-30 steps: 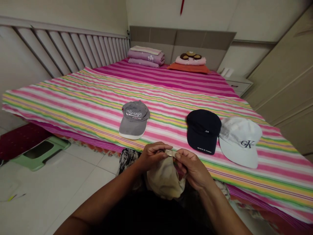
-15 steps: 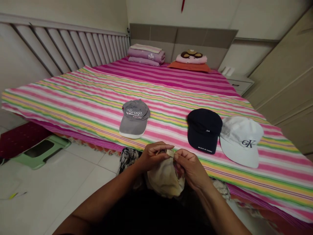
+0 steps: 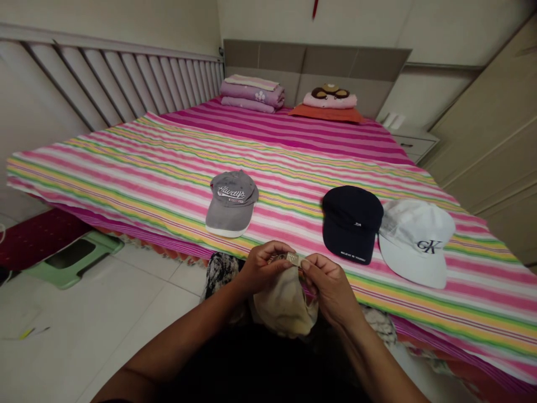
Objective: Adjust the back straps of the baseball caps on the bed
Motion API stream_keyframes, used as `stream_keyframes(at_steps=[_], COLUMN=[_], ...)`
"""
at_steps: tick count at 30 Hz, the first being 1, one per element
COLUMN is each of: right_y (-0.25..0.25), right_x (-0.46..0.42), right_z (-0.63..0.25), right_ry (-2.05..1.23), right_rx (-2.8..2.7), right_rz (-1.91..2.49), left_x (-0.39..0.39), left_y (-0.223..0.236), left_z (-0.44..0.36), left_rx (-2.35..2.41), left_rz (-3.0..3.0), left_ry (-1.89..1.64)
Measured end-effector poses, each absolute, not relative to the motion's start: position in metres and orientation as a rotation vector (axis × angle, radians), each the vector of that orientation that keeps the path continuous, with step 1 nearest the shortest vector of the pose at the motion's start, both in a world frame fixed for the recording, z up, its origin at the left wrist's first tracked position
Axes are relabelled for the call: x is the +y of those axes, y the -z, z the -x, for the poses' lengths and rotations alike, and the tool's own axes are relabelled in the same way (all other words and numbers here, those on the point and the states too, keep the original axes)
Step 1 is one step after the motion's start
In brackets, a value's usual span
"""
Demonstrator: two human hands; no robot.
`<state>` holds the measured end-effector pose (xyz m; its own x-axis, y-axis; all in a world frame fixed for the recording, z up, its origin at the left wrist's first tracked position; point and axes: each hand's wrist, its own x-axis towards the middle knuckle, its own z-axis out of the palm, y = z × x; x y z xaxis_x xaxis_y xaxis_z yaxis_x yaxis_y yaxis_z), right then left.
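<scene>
A beige cap (image 3: 283, 305) rests above my lap, held between both hands near the bed's front edge. My left hand (image 3: 266, 266) is closed on the cap's strap by its metal buckle (image 3: 292, 259). From the other side, my right hand (image 3: 325, 278) pinches the strap beside the buckle. Beyond my hands on the bed lies a grey cap (image 3: 232, 202) with white lettering. To the right sit a black cap (image 3: 351, 223) and a white cap (image 3: 415, 240), side by side and touching.
The bed (image 3: 168, 162) has a striped sheet. Folded purple bedding (image 3: 251, 96) and a pink cushion (image 3: 330, 101) lie by the headboard (image 3: 277, 61). A green stool (image 3: 79, 257) stands on the floor at left; a white nightstand (image 3: 413, 143) is at far right.
Both hands stay on the cap's strap with hardly any movement. The view has shifted very slightly, and the caps on the bed keep their places.
</scene>
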<state>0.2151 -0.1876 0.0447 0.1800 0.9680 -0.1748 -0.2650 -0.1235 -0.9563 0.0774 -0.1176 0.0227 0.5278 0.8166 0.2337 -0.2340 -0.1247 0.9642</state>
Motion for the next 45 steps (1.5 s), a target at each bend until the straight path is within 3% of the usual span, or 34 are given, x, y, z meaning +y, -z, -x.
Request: stream_keyframes(at_steps=[10,26,33,45], right_y=[-0.041,-0.043,-0.041,-0.036], right_x=[-0.188,-0.188,-0.191,-0.187], right_z=[-0.209,-0.212,-0.225,-0.222], right_ry=[-1.343,-1.319,-1.379,-1.466], right_rx=[-0.803,-0.682,-0.893,-0.850], right_rz=[1.172,1.074,1.147,1.113], left_x=[-0.119,-0.126,-0.121,-0.124], left_y=[-0.024,-0.016,-0.017,-0.014], left_z=[-0.080,-0.088,-0.084,-0.084], left_rx=[0.474,0.425,0.389,0.424], left_rz=[-1.506,-0.948,-0.849,-0.922], left_ry=[-1.059,-0.904,-0.954,-0.850])
